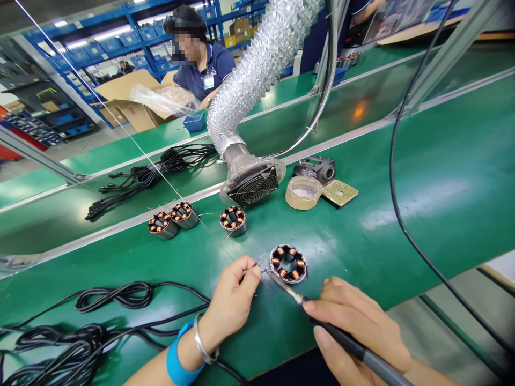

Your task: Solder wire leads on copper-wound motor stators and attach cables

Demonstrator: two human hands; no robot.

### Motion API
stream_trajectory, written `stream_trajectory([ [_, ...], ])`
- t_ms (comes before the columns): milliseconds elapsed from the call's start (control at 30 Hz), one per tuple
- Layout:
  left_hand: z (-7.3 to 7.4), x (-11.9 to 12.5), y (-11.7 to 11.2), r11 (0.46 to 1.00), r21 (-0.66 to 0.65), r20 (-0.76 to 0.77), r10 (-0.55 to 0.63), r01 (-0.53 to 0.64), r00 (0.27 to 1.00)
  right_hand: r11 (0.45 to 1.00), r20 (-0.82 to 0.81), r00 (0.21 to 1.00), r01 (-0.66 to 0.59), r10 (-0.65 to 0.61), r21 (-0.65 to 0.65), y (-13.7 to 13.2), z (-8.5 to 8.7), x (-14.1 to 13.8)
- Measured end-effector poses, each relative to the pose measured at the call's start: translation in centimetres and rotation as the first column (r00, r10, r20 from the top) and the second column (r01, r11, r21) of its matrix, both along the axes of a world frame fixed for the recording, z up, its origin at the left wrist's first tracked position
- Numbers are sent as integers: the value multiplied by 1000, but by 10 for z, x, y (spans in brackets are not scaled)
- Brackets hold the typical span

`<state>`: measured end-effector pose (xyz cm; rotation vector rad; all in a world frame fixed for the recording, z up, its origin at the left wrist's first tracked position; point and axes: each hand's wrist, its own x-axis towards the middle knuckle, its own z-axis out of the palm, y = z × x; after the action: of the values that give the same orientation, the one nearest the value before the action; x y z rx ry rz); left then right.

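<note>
My right hand [354, 327] is closed around the dark handle of a soldering iron [338, 335], whose metal tip reaches the fine wires beside a motor stator [276, 261]. This stator has copper coils in a ring and stands on the green bench. Thumb and fingers of my left hand [235, 292] pinch thin wires [256, 264], with red and blue bits showing, just left of the stator. A thin strand [153, 163] runs down from the top left toward that hand; its end is hidden by the fingers. A blue band and a silver bangle circle my left wrist.
Another stator [233, 221] and a pair of stators [184, 214] stand behind my hands. A fume extractor hood [253, 179] hangs over the bench beside a round tub [303, 192] and an iron stand [317, 170]. Black cords [80, 343] lie at left. A person [205, 64] sits opposite.
</note>
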<state>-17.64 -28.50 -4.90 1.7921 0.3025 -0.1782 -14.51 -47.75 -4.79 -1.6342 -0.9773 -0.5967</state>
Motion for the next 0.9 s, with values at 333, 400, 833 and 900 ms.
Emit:
stream_trajectory([
  [333,0,-1,0,1000,-15,-10,11,-11,1000,1000,-17,1000,12,-12,2,-14,3,2],
  [400,0,-1,0,1000,-13,-13,16,-16,1000,999,-25,999,23,-22,33,-16,2,5],
  [833,-1,0,0,1000,-19,15,0,0,1000,1000,5,1000,-24,24,4,0,4,1],
  [900,-2,0,0,1000,-22,17,-5,5,1000,1000,16,1000,-4,4,12,2,4,1],
])
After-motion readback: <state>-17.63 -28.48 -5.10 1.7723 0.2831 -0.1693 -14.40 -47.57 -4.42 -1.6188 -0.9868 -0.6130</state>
